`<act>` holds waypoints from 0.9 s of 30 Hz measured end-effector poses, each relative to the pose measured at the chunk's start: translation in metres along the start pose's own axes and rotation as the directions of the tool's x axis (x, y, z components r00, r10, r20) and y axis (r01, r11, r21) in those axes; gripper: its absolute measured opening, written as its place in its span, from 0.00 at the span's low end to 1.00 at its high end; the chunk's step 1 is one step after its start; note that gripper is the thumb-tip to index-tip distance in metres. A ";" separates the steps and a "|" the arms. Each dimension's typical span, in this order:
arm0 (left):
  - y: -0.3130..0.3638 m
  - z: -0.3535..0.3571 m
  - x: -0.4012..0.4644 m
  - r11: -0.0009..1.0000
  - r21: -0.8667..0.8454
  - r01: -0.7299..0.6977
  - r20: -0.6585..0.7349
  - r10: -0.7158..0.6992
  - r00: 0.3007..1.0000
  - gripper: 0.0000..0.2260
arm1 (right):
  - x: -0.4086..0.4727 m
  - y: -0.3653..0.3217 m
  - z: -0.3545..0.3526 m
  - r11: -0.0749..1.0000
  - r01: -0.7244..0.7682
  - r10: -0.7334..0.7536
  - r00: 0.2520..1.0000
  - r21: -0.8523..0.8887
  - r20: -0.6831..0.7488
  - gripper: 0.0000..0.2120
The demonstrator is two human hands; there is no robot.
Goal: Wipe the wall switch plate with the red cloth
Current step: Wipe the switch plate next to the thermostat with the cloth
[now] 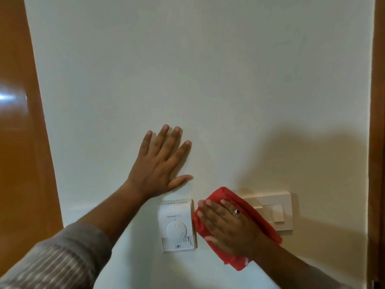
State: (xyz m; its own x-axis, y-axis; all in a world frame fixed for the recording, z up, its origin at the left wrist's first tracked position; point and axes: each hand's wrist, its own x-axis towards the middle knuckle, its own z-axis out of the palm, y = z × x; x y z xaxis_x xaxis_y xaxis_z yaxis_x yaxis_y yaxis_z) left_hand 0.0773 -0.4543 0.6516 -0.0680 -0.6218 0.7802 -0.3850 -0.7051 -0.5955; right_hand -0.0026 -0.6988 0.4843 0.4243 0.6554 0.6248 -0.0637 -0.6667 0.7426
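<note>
A cream switch plate (277,209) is mounted low on the white wall, at the lower right. The red cloth (245,205) is bunched over the plate's left half and hides it; one rocker switch on the right stays visible. My right hand (227,226) lies flat on the cloth, fingers pointing up and left, pressing it against the wall. My left hand (162,163) is spread flat on the bare wall above and to the left, holding nothing.
A white thermostat with a round dial (178,225) sits on the wall just left of the cloth, below my left hand. Orange-brown wooden door frames run down the left edge (23,142) and the right edge (378,142).
</note>
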 end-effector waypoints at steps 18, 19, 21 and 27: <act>0.013 0.031 -0.007 0.917 -0.054 0.396 -0.026 -0.397 0.917 0.47 | -0.010 0.001 0.000 0.997 0.077 -0.077 0.997 -0.021 -0.010 0.27; 0.014 0.031 -0.007 0.912 -0.060 0.406 -0.019 -0.408 0.913 0.47 | -0.013 0.008 -0.002 0.991 0.133 -0.132 0.991 -0.029 0.014 0.26; 0.013 0.031 -0.007 0.912 -0.068 0.404 -0.030 -0.407 0.913 0.47 | -0.012 0.013 -0.003 0.994 0.097 -0.097 0.995 -0.045 0.014 0.26; 0.011 0.039 -0.007 0.919 -0.060 0.391 -0.082 -0.395 0.915 0.47 | 0.017 -0.011 0.002 0.972 -0.234 0.237 0.963 0.036 -0.128 0.31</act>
State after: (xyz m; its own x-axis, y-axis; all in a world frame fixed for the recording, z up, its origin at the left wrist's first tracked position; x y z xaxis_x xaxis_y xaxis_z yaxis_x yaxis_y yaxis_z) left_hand 0.1093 -0.4715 0.6323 0.0140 -0.2628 0.9647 -0.4353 -0.8702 -0.2308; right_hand 0.0076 -0.6810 0.4863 0.2779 0.5188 0.8084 -0.1289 -0.8138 0.5666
